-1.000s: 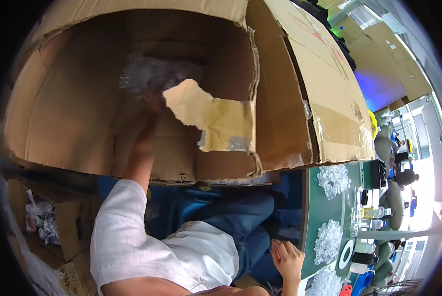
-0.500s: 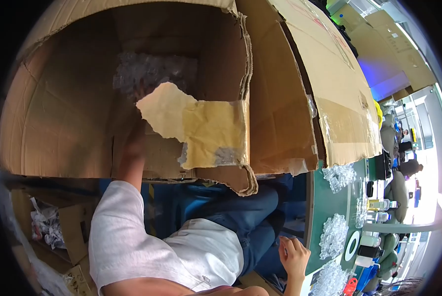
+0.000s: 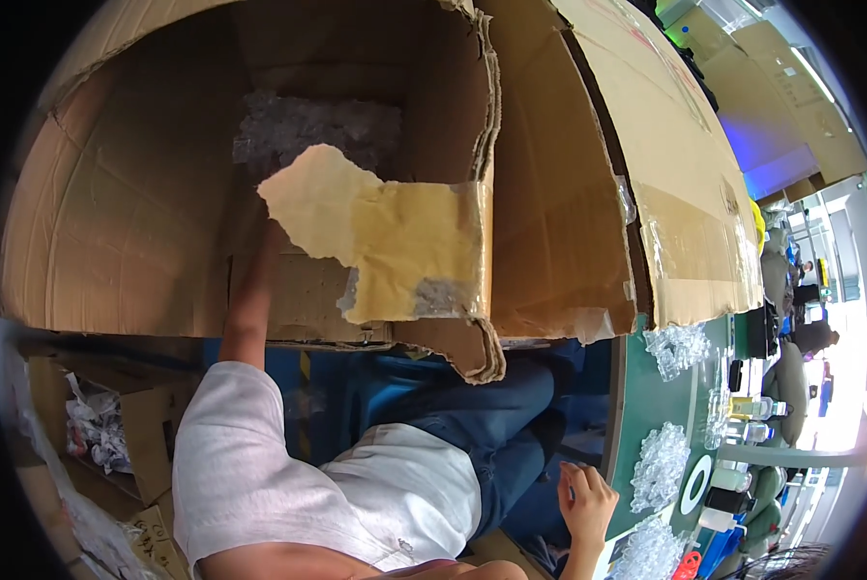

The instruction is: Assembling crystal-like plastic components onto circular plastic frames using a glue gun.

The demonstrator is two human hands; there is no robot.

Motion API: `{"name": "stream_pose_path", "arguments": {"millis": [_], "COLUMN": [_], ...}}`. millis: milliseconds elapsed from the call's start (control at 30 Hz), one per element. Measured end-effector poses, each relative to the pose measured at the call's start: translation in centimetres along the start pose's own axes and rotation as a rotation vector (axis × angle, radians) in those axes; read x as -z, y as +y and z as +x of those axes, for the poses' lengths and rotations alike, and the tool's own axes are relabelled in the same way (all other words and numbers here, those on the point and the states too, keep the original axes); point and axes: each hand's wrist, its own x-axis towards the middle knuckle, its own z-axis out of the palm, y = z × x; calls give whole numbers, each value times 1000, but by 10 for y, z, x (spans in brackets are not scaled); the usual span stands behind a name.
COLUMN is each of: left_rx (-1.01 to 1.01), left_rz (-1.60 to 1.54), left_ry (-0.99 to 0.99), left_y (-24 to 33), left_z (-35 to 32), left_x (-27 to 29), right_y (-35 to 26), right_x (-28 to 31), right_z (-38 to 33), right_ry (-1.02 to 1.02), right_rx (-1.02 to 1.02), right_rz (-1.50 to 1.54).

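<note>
My left forearm [image 3: 249, 300] reaches deep into a large brown cardboard box [image 3: 114, 213]. A torn paper-and-tape flap [image 3: 409, 246] at the box's opening covers most of my left hand, so its fingers cannot be made out. That hand is nearest a heap of clear plastic pieces [image 3: 317, 130] at the back of the box. Whether it grips any of them is hidden. At the lower right, my right hand [image 3: 588, 498] hovers beside the green table, fingers loosely bent and apart, nothing seen in them.
A second cardboard box [image 3: 680, 174] adjoins on the right. On the green table [image 3: 636, 387] lie several piles of clear plastic pieces [image 3: 661, 469], with a white ring [image 3: 694, 485] and bottles behind. At lower left, an open carton holds crumpled white plastic [image 3: 97, 425].
The view has shifted slightly. My left arm remains inside the box, with more of its forearm showing. My right hand stays beside the table, its fingers slightly changed in pose.
</note>
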Motion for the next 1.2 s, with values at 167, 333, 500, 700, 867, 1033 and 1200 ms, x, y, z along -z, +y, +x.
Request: {"name": "stream_pose_path", "arguments": {"millis": [167, 333, 500, 700, 867, 1033, 1200], "left_rx": [95, 179, 198, 156, 124, 89, -10], "left_rz": [-51, -108, -145, -203, -248, -295, -333], "left_ry": [126, 254, 322, 395, 455, 509, 513], "left_y": [10, 21, 28, 39, 47, 34, -10], "left_z": [-20, -48, -69, -93, -113, -85, -17], "left_x": [4, 8, 12, 21, 27, 1, -41], "right_y": [1, 2, 4, 11, 12, 13, 13], "right_x": [-5, -8, -2, -9, -14, -11, -11], "right_z": [-1, -1, -5, -12, -11, -11, -15], "right_ry": [-1, 3, -5, 11, -2, 34, 28], "right_rx": [-14, -14, -38, -32, -23, -19, -54], "right_rz": [6, 16, 6, -3, 8, -9, -10]}}
